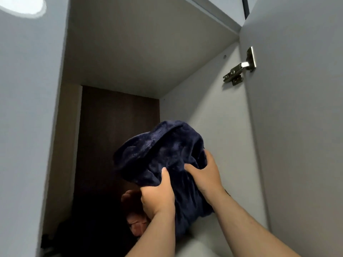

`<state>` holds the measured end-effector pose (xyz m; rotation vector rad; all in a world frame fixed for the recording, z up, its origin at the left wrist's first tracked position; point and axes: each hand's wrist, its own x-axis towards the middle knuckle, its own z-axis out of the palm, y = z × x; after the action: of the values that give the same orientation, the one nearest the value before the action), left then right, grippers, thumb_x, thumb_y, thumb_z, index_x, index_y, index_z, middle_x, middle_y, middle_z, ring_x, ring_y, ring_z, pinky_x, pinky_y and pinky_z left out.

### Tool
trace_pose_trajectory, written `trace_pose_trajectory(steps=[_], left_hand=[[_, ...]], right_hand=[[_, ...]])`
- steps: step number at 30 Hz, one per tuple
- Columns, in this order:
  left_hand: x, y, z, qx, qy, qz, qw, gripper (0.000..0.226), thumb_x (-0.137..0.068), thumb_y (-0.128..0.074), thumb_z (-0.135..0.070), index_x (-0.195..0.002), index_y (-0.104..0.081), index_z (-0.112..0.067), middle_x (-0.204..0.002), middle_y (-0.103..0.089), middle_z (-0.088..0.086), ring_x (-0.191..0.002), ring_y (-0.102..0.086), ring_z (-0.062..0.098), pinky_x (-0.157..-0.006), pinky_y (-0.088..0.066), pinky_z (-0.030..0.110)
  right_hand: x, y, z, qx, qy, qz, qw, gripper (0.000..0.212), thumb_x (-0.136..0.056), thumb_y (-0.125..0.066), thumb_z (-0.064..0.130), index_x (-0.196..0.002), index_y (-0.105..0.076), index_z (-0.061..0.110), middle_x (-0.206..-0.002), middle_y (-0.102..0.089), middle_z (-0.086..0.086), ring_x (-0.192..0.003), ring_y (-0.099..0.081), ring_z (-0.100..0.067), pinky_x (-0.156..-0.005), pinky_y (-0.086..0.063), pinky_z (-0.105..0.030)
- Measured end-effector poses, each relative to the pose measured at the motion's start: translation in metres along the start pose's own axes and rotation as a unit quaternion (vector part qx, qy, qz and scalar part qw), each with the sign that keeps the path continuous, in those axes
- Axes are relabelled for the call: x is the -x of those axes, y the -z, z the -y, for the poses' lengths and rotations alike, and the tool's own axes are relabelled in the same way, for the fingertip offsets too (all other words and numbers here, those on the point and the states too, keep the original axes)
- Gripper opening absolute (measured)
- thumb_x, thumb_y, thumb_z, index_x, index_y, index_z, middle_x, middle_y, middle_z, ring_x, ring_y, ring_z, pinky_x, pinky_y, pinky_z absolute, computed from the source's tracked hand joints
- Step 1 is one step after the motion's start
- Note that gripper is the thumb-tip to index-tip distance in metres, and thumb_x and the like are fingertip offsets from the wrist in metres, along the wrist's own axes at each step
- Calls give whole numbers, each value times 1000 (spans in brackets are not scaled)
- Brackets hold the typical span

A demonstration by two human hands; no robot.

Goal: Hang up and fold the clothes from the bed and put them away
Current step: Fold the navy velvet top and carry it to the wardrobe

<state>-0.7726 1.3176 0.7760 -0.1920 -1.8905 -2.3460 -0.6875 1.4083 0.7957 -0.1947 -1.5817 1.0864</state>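
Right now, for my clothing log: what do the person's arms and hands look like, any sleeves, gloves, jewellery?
No sleeves: the left forearm and right forearm are bare to the frame edge. The left hand and right hand wear no visible gloves, rings or watch.

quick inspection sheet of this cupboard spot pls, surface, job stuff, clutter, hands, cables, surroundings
surface: the cupboard floor is lost in shadow; a pale patch shows under the bundle, cannot tell what it is
job's things: navy fleece bundle, bunched up, held at the cupboard opening
clutter: pinkish soft item inside, low in the dark, behind the left hand
hands: left hand and right hand both grip the bundle from below
cables: nothing seen
surroundings: dark brown back panel, open door on the right with a metal hinge, ceiling light at upper left
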Motion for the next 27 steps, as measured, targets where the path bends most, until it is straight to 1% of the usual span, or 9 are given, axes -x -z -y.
trace_pose_trajectory(steps=[5,8,12,15,17,20,22,25,27], left_hand=[[-61,-9,-13,-124,-76,-37,989,64,-68,-57,-80,-70,-55,-17,-92,-70,12,-86,-67,36,-75,-52,36],[-102,-23,-26,-132,-73,-13,988,76,-64,-60,-81,-101,-62,-14,-98,-70,11,-88,-67,35,-77,-53,36],[-131,-33,5,-182,79,39,979,97,-80,-62,-69,-139,-37,4,-128,-60,22,-112,-60,41,-98,-49,44],[-142,-26,18,-243,106,38,963,105,-81,-65,-66,-146,-27,8,-135,-54,24,-119,-57,40,-102,-47,43],[-141,-15,13,-309,55,-34,949,99,-69,-77,-64,-135,-42,1,-126,-56,20,-112,-59,37,-94,-52,43],[-134,-2,11,-442,-265,-142,845,67,-70,-81,-50,-116,-52,-10,-118,-55,13,-109,-54,33,-87,-47,45],[-129,-5,12,-459,-433,-52,774,43,-88,-63,-46,-121,-58,-18,-127,-58,6,-122,-52,29,-99,-42,43],[-140,-16,12,-473,-330,119,808,55,-102,-28,-49,-153,-32,-29,-164,-21,-2,-152,-12,19,-122,-15,38],[-152,-20,19,-472,-262,174,823,55,-104,-22,-50,-157,-19,-34,-167,-6,-4,-153,-1,17,-122,-9,38]], right_hand=[[-42,-46,-22,-12,3,19,1000,39,-73,-78,37,-108,-64,46,-102,-72,22,-91,-68,2,-91,-57,-39],[-77,-62,-37,0,-18,43,999,50,-73,-74,44,-121,-59,45,-113,-70,18,-102,-67,-3,-96,-54,-40],[-101,-81,-79,173,-101,119,972,61,-74,-68,48,-132,-55,33,-127,-66,7,-110,-63,-17,-96,-49,-32],[-102,-95,-111,284,-149,163,933,69,-82,-59,54,-143,-47,24,-140,-58,-2,-121,-57,-27,-92,-45,-31],[-102,-100,-120,330,-168,195,908,72,-89,-52,56,-150,-39,19,-149,-49,-6,-130,-51,-30,-100,-41,-33],[-107,-101,-113,405,-163,206,876,75,-94,-44,59,-152,-35,13,-155,-42,-8,-135,-47,-31,-104,-40,-35],[-106,-100,-102,468,-104,154,864,71,-91,-47,60,-147,-42,17,-146,-49,-10,-128,-52,-32,-96,-44,-38],[-104,-101,-99,460,141,114,869,62,-98,-43,52,-154,-33,27,-156,-35,-9,-143,-34,-29,-112,-32,-41],[-109,-99,-107,391,149,202,886,54,-105,-31,47,-157,-26,32,-166,-17,-2,-154,-11,-21,-123,-13,-38]])
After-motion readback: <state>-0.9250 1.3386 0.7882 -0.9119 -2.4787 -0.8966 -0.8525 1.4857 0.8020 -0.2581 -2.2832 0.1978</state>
